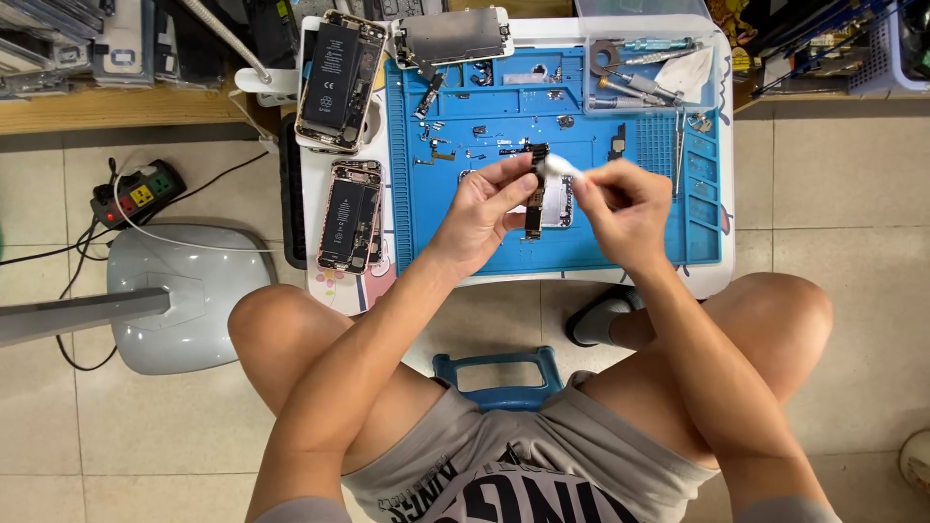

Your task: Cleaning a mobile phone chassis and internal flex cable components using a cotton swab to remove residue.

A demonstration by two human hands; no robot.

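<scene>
My left hand [487, 208] pinches a long, narrow dark circuit board [535, 194] and holds it upright above the blue repair mat [465, 242]. My right hand [623, 208] holds a small white wad or swab [560, 168] pressed against the board's upper end. Under the board a silver metal plate [558, 203] lies on the mat. Small screws and loose parts [455, 136] are scattered on the mat's upper left.
Two opened phones with black batteries lie left of the mat, one far [339, 82] and one near [351, 215]. A phone screen panel [453, 36] lies at the top. Tools fill a tray [649, 73] at the upper right. A power strip [139, 194] and grey lamp base [189, 291] sit on the floor at left.
</scene>
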